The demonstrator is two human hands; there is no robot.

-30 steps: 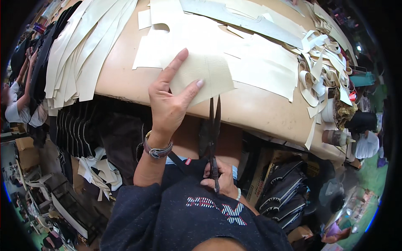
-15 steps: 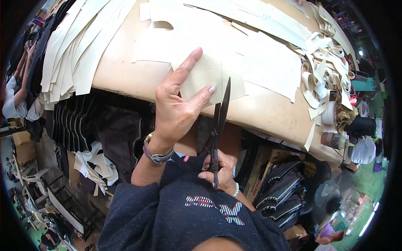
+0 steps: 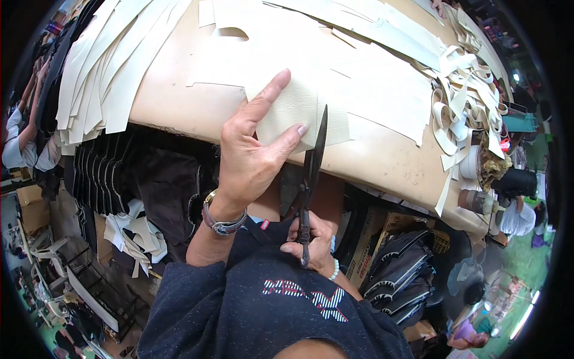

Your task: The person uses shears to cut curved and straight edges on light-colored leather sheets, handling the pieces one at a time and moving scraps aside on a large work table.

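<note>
A cream leather sheet lies over the near edge of the table, one corner hanging past it. My left hand rests on it, index finger and thumb stretched apart; its other fingers are mostly hidden. Beside the thumb, my right hand grips the handles of large dark scissors close to my body. One long blade points up over the sheet, near a thin straight line in the leather. The other blade is partly hidden under the sheet's edge.
Long cream strips are stacked at the table's left. More cream sheets cover its middle. Curled offcuts pile up at the right, above a roll of white tape. Dark stitched pieces sit below the table at the right.
The scissor blades have closed somewhat, and my right hand has shifted slightly left. My left hand stays nearly still on the leather.
</note>
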